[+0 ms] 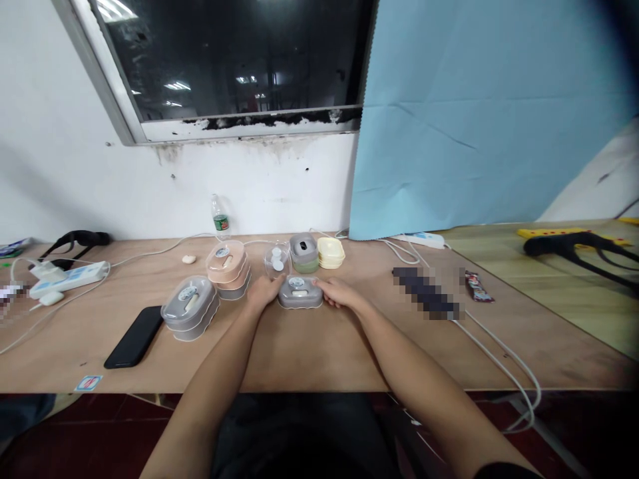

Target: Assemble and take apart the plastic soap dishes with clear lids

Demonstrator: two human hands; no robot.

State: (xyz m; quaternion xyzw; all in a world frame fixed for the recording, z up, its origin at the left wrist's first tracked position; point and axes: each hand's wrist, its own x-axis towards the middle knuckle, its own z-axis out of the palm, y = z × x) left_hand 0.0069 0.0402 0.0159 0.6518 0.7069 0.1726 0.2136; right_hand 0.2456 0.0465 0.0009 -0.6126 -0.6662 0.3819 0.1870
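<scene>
A grey lidded box (300, 292) lies flat on the wooden table (309, 346) in front of me. My left hand (263, 291) grips its left end and my right hand (338, 292) grips its right end, fingers curled against the sides. Just behind the box a clear round lid (277, 260) stands upright. A grey box stacked on a green one (304, 253) and a yellow box (330, 252) sit further back. To the left are a pink stack of boxes (227, 268) and a grey stack (190, 307).
A black phone (134, 336) lies left of the grey stack. A white power strip (67, 279) with cables sits at far left, a water bottle (219, 218) by the wall. A white cable (499, 359) runs along the right. A blue sheet (474, 113) hangs behind.
</scene>
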